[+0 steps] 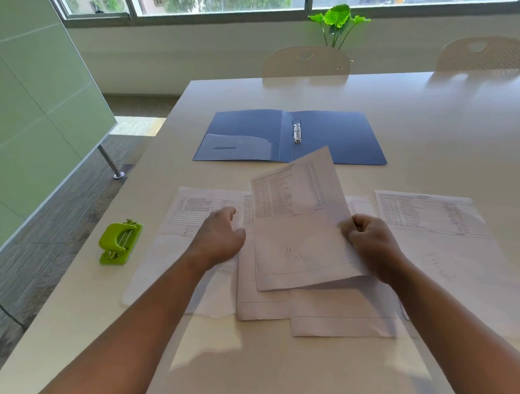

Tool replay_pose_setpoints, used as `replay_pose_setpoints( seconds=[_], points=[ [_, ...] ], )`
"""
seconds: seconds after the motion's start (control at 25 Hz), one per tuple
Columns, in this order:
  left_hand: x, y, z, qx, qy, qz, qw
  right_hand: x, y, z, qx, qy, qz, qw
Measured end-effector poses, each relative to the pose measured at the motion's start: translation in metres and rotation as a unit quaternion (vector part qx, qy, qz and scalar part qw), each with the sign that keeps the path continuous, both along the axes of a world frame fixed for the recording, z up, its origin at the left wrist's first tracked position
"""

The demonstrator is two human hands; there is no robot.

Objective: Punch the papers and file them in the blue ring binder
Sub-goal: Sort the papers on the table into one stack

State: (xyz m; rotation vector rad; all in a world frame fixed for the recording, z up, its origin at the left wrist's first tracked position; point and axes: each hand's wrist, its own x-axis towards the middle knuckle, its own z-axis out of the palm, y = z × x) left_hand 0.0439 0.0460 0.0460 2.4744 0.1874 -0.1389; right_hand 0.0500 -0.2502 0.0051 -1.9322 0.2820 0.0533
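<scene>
The right hand (369,245) pinches the right edge of a white printed sheet of paper (302,222), holding it tilted and lifted above several other white printed sheets (331,314) that lie overlapping on the pale, smooth table (432,129). The left hand (219,236) sits just left of the lifted sheet with its fingers loosely curled, over another printed sheet (193,206); whether it touches that sheet is unclear. One more printed page (429,214) lies flat to the right. The blue ring binder (290,136) lies open and flat beyond the papers, its metal rings (296,130) at the spine. A lime-green plastic hole punch (120,242) stands near the table's left edge, well apart from the papers.
</scene>
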Motion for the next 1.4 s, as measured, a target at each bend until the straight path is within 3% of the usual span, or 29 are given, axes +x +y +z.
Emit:
replay_pose_setpoints(
  seconds=[0.12,0.24,0.76,0.96,1.2,1.4],
  points=[
    [0.008,0.020,-0.009,0.188,-0.016,0.025,0.982,0.001,0.000,-0.002,-0.007,-0.006,0.004,1.000],
    [0.017,0.044,-0.019,0.245,0.051,0.079,0.965,0.003,-0.001,-0.004,-0.011,-0.002,0.003,1.000],
    [0.046,0.081,-0.009,0.151,0.126,0.164,0.967,0.002,-0.003,-0.007,0.001,-0.012,0.004,1.000],
    [0.048,0.081,-0.010,0.099,0.105,0.181,0.973,0.002,-0.004,-0.006,0.011,-0.008,0.003,1.000],
    [0.041,0.079,0.004,0.004,0.077,0.139,0.987,0.000,-0.004,-0.006,0.002,-0.010,0.002,1.000],
    [0.035,0.075,0.036,-0.017,0.037,0.106,0.994,0.000,-0.003,-0.004,0.004,-0.006,-0.004,1.000]
  ],
)
